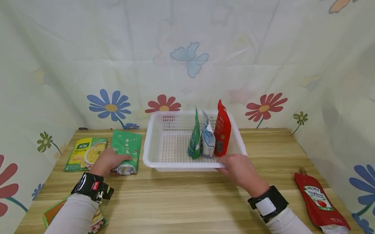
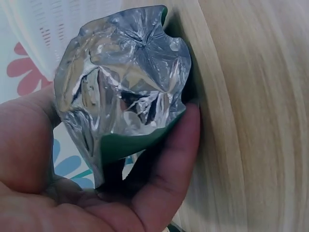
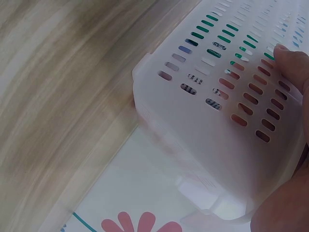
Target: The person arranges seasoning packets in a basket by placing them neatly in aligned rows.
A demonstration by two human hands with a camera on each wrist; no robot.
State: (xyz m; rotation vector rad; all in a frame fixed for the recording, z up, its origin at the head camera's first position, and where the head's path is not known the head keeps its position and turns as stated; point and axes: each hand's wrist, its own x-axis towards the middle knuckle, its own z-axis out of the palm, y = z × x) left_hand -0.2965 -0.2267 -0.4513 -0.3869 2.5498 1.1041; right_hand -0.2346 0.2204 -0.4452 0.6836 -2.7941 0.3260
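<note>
Our left hand (image 1: pixel 108 161) has its grip closed on the bottom end of the green pouch (image 1: pixel 127 148), which lies flat on the table (image 1: pixel 185 202) just left of the white basket (image 1: pixel 163 143). In the left wrist view the thumb and fingers (image 2: pixel 169 159) curl round the pouch's crinkled silver base (image 2: pixel 123 82). Our right hand (image 1: pixel 239 170) holds the near rim of the basket at its right front corner, fingers (image 3: pixel 294 63) pressed to the perforated wall (image 3: pixel 227 96); that grip is clamped on the rim.

Three pouches already stand on edge at the basket's right side: a dark green one (image 1: pixel 195 139), a pale blue-white one (image 1: pixel 207 137) and a red one (image 1: pixel 222 129). The left part of the basket floor is bare.

To do this step well, we judge that the right hand should keep the basket steady so it does not slide when the pouch goes in. We lift the green pouch by its base, turn it upright before it crosses the rim, and set it down just beside the dark green one rather than dropping it flat. A soft foil base can buckle, so we hold it firmly but without crushing. We watch the standing row: a nudge could tip all three.

A yellow packet (image 1: pixel 86 154) lies to the left, and a ketchup pouch (image 1: pixel 320 203) at the far right.
</note>
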